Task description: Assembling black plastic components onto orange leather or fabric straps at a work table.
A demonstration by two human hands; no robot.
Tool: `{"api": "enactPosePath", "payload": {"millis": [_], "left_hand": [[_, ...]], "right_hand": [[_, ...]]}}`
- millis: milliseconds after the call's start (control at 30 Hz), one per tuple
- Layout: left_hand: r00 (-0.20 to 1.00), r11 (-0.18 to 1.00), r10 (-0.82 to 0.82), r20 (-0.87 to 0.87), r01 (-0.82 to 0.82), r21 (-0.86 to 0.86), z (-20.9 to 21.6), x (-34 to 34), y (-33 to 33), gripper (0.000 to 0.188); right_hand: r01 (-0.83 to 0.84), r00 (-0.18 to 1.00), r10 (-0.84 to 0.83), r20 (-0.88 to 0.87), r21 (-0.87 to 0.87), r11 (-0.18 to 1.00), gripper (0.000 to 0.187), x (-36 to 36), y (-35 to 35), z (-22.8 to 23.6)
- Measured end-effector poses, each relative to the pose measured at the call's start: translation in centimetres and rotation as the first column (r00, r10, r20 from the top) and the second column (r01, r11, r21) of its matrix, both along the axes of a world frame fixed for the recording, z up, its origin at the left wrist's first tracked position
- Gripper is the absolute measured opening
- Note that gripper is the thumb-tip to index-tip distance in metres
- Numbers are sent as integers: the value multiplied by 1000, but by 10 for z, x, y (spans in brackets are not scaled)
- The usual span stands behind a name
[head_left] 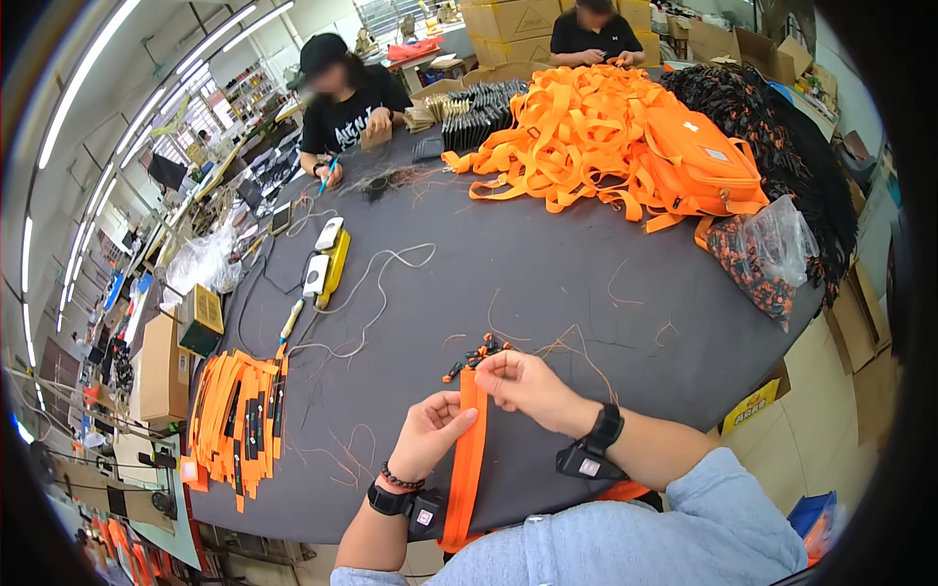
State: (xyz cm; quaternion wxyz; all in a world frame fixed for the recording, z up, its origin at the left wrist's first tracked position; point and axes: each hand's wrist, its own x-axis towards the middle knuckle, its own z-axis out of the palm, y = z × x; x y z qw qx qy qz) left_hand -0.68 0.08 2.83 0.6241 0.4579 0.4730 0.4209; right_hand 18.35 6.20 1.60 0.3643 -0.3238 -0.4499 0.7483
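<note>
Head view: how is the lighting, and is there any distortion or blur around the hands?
Head view: even overhead strip lighting, soft shadows, no glare; fisheye bends the dark table edges, black corners; left hand, right hand and orange strap sharp.

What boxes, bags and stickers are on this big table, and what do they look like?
Clear plastic bag: table's right edge, crinkly, holding orange-and-black bits.
Cardboard boxes: far end, brown, stacked.
Cardboard box: left of the table, brown, rectangular.
White label: small rectangle on the orange bag.
</note>
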Motion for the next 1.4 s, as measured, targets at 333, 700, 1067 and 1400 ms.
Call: {"api": "enactPosePath", "payload": {"millis": [333, 700, 1067, 1400], "left_hand": [[997, 997, 65, -30, -64, 50, -17, -3, -3, 18], [998, 998, 31, -62, -34, -43, -17, -13, -3, 17], [987, 999, 48, 156, -46, -15, -5, 1, -6, 16], [964, 964, 260, 63, -263, 43, -27, -7, 7, 19]], "right_hand": [[-104, 988, 67, 138, 284, 953, 9, -7, -13, -15], [-104, 989, -33, 147, 825, 556, 7, -11, -15, -16], [38, 930, -211, 302, 492, 870, 10, 7, 24, -16], [-500, 680, -14, 733, 478, 722, 24, 44, 35, 3]]}}
